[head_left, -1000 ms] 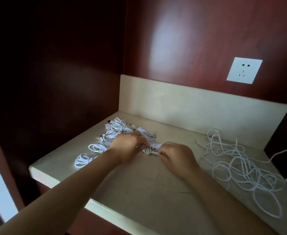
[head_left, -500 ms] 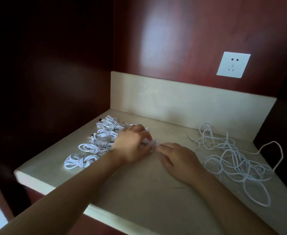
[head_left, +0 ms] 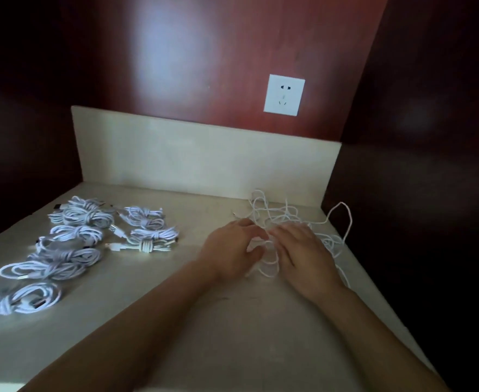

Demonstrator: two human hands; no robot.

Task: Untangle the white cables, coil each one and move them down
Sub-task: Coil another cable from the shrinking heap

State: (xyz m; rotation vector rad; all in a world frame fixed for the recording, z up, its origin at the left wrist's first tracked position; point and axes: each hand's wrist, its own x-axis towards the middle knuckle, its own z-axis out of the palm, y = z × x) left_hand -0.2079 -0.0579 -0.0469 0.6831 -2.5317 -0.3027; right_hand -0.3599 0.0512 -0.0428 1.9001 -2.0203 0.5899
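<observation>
A loose tangle of white cables (head_left: 285, 215) lies at the back right of the beige countertop (head_left: 232, 321). Both hands are at its near left edge. My left hand (head_left: 232, 246) rests palm down with fingers spread, its fingertips touching the strands. My right hand (head_left: 303, 254) lies flat on top of the tangle, fingers pointing left. A cable loop (head_left: 269, 267) shows between the two hands. Several coiled white cables (head_left: 71, 241) lie in rows on the left, the nearest coil (head_left: 152, 241) apart from my hands.
A beige backsplash (head_left: 204, 162) runs along the back, with a white wall socket (head_left: 284, 94) above it on the red-brown panel. Dark walls close in on the left and right. One cable loop (head_left: 345, 219) arches up by the right wall.
Both hands let go of the last coil on the left and moved right onto the loose tangle. The view swung right and closer.
</observation>
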